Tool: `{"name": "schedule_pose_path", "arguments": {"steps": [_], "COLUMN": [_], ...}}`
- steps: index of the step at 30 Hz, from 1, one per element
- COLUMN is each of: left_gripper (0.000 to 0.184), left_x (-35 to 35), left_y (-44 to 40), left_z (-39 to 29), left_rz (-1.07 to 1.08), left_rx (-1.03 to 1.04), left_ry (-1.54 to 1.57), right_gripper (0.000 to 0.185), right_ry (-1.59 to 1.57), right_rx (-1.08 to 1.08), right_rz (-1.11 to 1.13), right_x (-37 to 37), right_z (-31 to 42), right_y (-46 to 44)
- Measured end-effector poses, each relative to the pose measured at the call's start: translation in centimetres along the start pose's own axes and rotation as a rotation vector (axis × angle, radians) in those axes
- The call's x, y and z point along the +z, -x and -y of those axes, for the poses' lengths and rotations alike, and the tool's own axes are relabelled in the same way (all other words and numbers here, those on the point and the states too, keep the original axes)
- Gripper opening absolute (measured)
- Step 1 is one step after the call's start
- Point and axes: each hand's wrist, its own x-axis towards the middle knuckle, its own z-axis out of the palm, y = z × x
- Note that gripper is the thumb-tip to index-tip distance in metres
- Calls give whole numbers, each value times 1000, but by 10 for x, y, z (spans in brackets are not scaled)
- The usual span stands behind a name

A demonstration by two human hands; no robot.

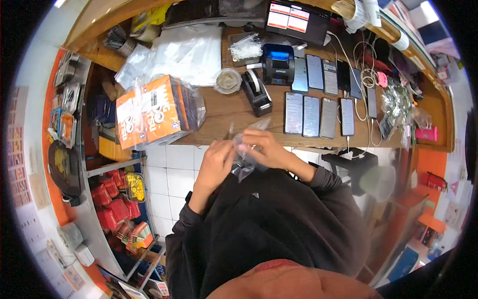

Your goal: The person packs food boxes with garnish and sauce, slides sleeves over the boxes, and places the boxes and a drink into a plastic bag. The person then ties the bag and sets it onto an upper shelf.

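Both hands meet at the front edge of the wooden table, close to my body. A clear plastic bag (243, 172) is pinched between them, its lower part hanging over my dark top. My left hand (217, 160) grips the bag from the left with curled fingers. From the right, my right hand (265, 148) holds its upper part, fingers bent together. Whether anything lies inside the bag I cannot tell. Just beyond the hands stands a black tape dispenser (258, 94). Left of them, orange printed boxes (149, 112) lie wrapped in clear plastic.
Several phones (311, 117) lie in rows at the right, with white charging cables (367, 74). A small printer (278, 65), a round tub (227, 80) and a stack of clear bags (186, 50) sit farther back. A tablet (297, 21) stands behind. Shelves with red packets (110, 212) are at left.
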Motion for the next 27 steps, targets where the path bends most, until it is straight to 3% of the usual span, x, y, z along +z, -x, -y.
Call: {"name": "schedule_pose_path", "arguments": {"steps": [3,4,6,7,8,10,11,12,13,14,16,20,22,24,26,27], "left_gripper": [11,11,14,12,14,18,18,17,17,17,14,12,13,16,15,12], "left_x": [10,12,12,14,-3,-9,-13,-19,-23,-18,0,30,3,-4,12,20], "left_y": [9,7,6,18,11,8,2,-4,-9,-11,-14,-4,4,-2,-18,-19], "left_z": [13,15,21,59,62,60,54,45,41,40,35,36,69,65,54,52], "left_rz": [253,253,412,369,198,34,32,0,-29,-25,-122,-145,-230,-205,-462,-406], "left_rx": [182,182,52,111,-62,-144,-141,-287,-427,-425,-349,-288,-480,-515,-183,-272], "left_ry": [-212,-204,-520,-649,-495,-474,-470,-364,-261,-260,206,173,103,-14,101,190], "right_gripper": [11,11,10,9,9,7,8,13,16,16,20,24,23,21,22,23], "right_ry": [-32,-28,-26,108,108,192,244,295,157,158,-153,-70,83,77,-123,-7], "right_rx": [18,26,6,47,52,31,122,215,171,173,295,318,488,536,289,241], "right_rz": [99,100,108,92,87,-75,-118,-156,-254,-257,-316,-75,-366,-447,-494,-409], "right_x": [15,14,14,2,-7,-15,-29,-42,-38,-30,-8,23,-5,-8,18,27], "right_z": [-21,-26,-34,-33,-40,-56,-49,-36,-31,-34,-43,-36,-55,-50,-60,-55], "right_y": [10,12,16,19,21,19,8,-2,-7,-8,-7,4,4,2,-1,-1]}}
